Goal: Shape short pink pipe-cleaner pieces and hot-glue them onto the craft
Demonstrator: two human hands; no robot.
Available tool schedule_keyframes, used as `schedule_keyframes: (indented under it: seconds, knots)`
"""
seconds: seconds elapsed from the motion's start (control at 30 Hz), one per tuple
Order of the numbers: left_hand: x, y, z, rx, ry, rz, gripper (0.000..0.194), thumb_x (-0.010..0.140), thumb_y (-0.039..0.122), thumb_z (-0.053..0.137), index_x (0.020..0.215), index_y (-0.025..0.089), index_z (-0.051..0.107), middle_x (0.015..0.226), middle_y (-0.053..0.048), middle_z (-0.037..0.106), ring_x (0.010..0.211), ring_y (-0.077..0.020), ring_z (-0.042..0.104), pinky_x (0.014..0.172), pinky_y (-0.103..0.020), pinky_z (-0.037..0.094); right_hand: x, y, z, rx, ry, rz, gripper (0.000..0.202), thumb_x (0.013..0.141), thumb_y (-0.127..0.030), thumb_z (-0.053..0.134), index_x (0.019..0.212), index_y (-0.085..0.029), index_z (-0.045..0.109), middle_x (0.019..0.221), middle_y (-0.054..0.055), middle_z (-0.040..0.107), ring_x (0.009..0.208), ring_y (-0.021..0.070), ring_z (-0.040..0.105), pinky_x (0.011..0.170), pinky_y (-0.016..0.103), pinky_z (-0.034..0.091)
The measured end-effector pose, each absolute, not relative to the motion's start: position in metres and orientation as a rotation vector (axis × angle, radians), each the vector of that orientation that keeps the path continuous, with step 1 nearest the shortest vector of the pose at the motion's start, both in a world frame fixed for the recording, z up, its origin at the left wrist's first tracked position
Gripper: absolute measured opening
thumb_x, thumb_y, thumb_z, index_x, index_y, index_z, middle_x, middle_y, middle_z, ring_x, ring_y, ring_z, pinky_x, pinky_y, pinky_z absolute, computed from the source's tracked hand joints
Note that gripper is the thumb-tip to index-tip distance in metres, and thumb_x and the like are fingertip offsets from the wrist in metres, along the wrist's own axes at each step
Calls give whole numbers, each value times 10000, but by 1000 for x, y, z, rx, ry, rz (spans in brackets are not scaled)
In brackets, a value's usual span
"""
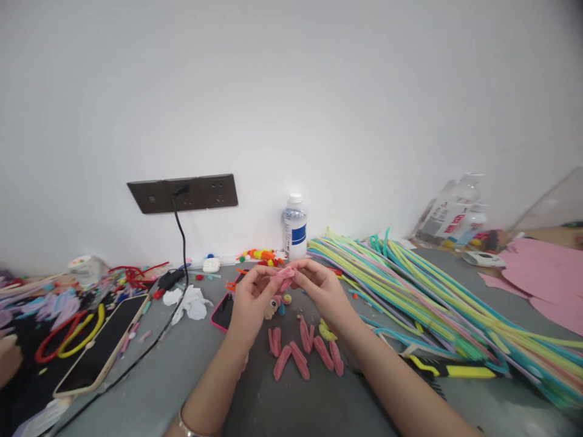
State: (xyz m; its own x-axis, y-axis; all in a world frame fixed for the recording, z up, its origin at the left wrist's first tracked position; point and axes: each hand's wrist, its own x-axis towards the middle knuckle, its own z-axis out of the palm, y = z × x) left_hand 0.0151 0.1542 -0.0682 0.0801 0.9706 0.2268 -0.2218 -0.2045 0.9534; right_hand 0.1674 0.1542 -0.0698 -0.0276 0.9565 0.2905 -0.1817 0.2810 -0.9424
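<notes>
My left hand and my right hand meet above the grey table, fingertips pinched on a small pink fuzzy pipe cleaner piece. Fingers partly cover it, so its full shape is hidden. Just below my left fingers lies a small figure with a googly eye. Several folded pink pipe cleaner pieces are spread on the table between my forearms. Near my right wrist sits a curled yellow piece.
Long pastel pipe cleaners fan out at right, over yellow-black pliers or cutters. A bottle stands by the wall. Phones, a black cable and crumpled tissue lie left. Another person's hand shows at the left edge.
</notes>
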Motion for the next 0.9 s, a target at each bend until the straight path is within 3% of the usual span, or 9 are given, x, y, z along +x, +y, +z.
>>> schedule_keyframes:
  seconds: [0.2, 0.3, 0.43, 0.7, 0.9]
  knots:
    - [18, 153, -65, 1253, 853, 1340, 300, 736, 415, 817, 805, 159, 679, 708, 0, 695, 579, -112, 616, 545, -237, 572, 168, 156, -73, -813, -1254, 1100, 305, 778, -467, 779, 937, -208, 758, 905, 58, 760, 812, 204, 693, 781, 344, 562]
    - [17, 154, -67, 1263, 873, 1396, 298, 727, 410, 822, 784, 155, 679, 797, -33, 727, 657, -137, 661, 574, -246, 576, 168, 156, -73, -800, -1239, 1107, 274, 768, -429, 796, 936, -217, 751, 911, 51, 767, 833, 203, 706, 810, 349, 568]
    - [16, 156, -69, 1315, 850, 1463, 271, 712, 370, 836, 743, 153, 676, 890, -73, 741, 869, -195, 709, 747, -295, 593, 167, 156, -71, -776, -1267, 1088, 270, 761, -404, 808, 951, -225, 739, 945, 53, 767, 868, 208, 711, 810, 346, 574]
    - [15, 157, -69, 1326, 818, 1438, 242, 721, 372, 828, 757, 175, 691, 907, -61, 737, 904, -205, 709, 814, -316, 596, 167, 155, -70, -781, -1297, 1058, 250, 802, -435, 766, 922, -216, 757, 886, 56, 750, 798, 201, 690, 754, 340, 567]
    - [16, 156, -71, 1258, 828, 1358, 302, 718, 404, 831, 833, 168, 681, 871, -57, 751, 826, -203, 723, 654, -277, 605, 169, 156, -68, -805, -1369, 919, 230, 841, -427, 719, 927, -225, 788, 892, 65, 717, 764, 191, 643, 696, 326, 541]
